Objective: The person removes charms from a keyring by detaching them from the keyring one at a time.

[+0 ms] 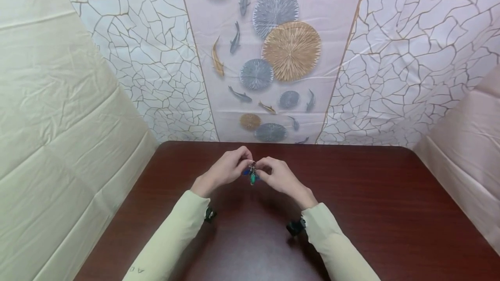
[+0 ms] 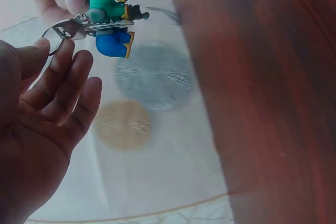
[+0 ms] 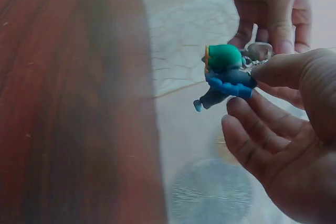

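Note:
Above the table, both hands hold one bunch of keychain figures. My left hand (image 1: 224, 168) pinches the metal key ring (image 2: 50, 52) between thumb and forefinger; its other fingers are loosely bent. A key (image 2: 73, 29) hangs from that ring, beside a green figure (image 2: 107, 1) and a blue figure (image 2: 113, 43) with yellow edges. From the other side my right hand (image 1: 282, 177) pinches the bunch near the chain, its thumb (image 3: 278, 72) on top. A small dark limb-like piece (image 3: 212, 98) sticks out below the green figure in the right wrist view. The right fingertips' exact contact is partly hidden.
A dark red-brown wooden table (image 1: 383, 211) lies beneath the hands. Behind it hangs a patterned cloth (image 1: 273, 99) with fish and round motifs. Pale cloth (image 1: 58, 142) drapes the left side, and more cloth (image 1: 468, 155) the right. Dark wrist devices (image 1: 295, 227) sit under the sleeves.

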{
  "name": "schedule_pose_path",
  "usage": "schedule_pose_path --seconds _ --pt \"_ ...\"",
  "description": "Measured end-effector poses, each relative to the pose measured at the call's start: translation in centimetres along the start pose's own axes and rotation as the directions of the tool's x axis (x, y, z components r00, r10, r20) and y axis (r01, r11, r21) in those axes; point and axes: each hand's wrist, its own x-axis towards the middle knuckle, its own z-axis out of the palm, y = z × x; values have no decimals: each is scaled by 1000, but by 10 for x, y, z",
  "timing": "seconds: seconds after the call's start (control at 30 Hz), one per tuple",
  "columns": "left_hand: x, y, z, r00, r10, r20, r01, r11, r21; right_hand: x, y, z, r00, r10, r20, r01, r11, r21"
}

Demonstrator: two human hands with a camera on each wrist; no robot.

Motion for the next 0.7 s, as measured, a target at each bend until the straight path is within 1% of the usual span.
schedule_pose_path --seconds 0.13,0.2,0.33,0.47,0.7 --pt "-2 14 -8 997 57 -58 -59 997 -48 -9 -11 -14 999 -25 -23 25 1000 17" --pt "-2 20 -11 992 87 -89 -93 993 -68 -13 -16 -19 997 -57 -49 57 998 15" --pt "-4 33 -19 981 130 -143 -142 987 -80 -19 -27 -27 983 -137 -118 138 990 -4" --pt "-5 45 -22 973 152 -174 -167 983 -71 -24 -35 -34 967 -194 -166 193 981 -22" --pt "-8 61 -21 961 180 -211 -197 978 -64 -32 -46 -44 951 -248 -186 245 969 -36"
